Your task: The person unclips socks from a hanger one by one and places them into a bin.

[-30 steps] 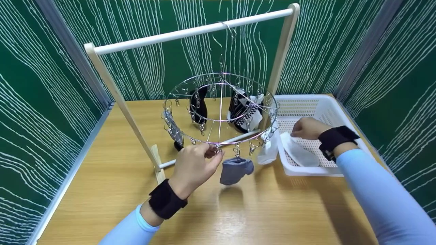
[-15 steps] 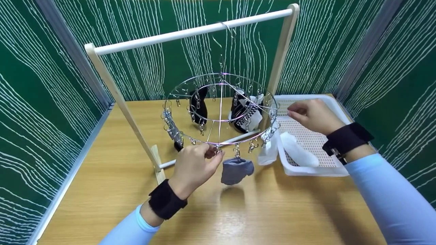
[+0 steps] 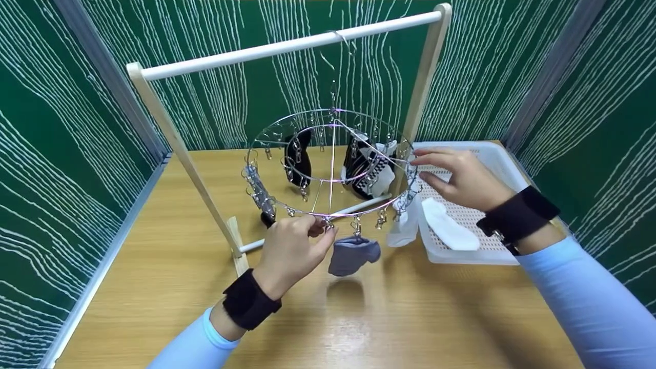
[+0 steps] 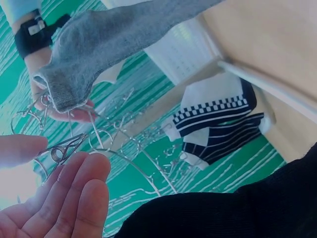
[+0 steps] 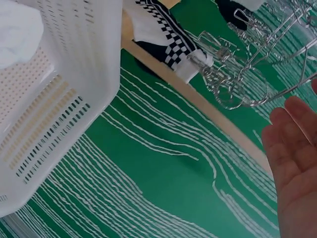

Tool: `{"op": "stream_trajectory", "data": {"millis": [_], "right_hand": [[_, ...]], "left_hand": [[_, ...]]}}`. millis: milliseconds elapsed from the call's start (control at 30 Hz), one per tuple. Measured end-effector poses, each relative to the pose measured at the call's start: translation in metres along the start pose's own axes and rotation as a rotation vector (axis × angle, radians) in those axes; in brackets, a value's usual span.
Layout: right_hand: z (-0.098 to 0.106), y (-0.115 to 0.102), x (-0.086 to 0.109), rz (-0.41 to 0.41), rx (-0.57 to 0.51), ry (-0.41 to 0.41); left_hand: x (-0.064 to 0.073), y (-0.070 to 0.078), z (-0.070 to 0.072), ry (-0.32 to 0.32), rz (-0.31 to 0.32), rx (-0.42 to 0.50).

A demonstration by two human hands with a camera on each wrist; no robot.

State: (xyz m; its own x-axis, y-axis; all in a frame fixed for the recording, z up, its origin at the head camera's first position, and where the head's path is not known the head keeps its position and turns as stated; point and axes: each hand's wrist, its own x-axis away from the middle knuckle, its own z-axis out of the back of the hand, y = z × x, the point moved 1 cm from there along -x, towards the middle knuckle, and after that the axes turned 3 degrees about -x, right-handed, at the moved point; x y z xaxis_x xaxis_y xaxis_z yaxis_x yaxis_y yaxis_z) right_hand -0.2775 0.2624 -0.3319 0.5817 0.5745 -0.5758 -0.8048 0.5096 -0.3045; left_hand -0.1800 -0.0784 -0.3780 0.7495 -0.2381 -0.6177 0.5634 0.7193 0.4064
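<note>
A round metal sock hanger [image 3: 336, 110] with wire clips hangs in front of me. At its front edge my left hand [image 3: 289, 248] pinches a wire clip [image 4: 60, 153] between thumb and fingers, no sock in it. Beside that clip a grey sock [image 3: 353, 256] hangs from another one. My right hand [image 3: 461, 179] is at the hanger's right edge, fingertips right at the ring, fingers extended and spread from the thumb. Below it, a white sock [image 3: 451, 228] lies in the white basket [image 3: 435, 256]. Another white sock [image 3: 404, 225] hangs at the ring's right side.
A wooden rack with a white top bar [image 3: 287, 47] bears the hanger. Further back hang a black sock [image 3: 302, 164] and black-and-white checkered socks [image 3: 376, 179]; a dark grey sock [image 3: 260, 189] hangs at left. Green walls [image 3: 205, 102] with white lines enclose the table [image 3: 154, 246].
My right hand has risen from the white sock in the basket and moved left to the hanger's right edge, its fingers opening. The left hand has stayed at its clip.
</note>
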Motion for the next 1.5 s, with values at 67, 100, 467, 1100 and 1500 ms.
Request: {"op": "stream_trajectory", "data": {"millis": [67,100,467,1100,1500], "right_hand": [[-0.002,-0.001,0.0,0.012,0.001,-0.027],[-0.003,-0.001,-0.001,0.014,0.001,-0.039],[-0.004,0.001,0.003,0.004,0.007,-0.13],[-0.006,-0.003,0.002,0.059,0.03,-0.077],[-0.008,-0.002,0.003,0.068,0.033,-0.071]], "left_hand": [[0.0,0.0,0.0,0.0,-0.001,0.001],[0.0,0.0,0.0,-0.001,-0.001,0.002],[0.005,-0.003,0.009,-0.005,-0.016,-0.018],[0.007,-0.002,0.016,0.259,-0.277,-0.067],[0.008,0.01,0.002,-0.014,-0.188,-0.009]]}}
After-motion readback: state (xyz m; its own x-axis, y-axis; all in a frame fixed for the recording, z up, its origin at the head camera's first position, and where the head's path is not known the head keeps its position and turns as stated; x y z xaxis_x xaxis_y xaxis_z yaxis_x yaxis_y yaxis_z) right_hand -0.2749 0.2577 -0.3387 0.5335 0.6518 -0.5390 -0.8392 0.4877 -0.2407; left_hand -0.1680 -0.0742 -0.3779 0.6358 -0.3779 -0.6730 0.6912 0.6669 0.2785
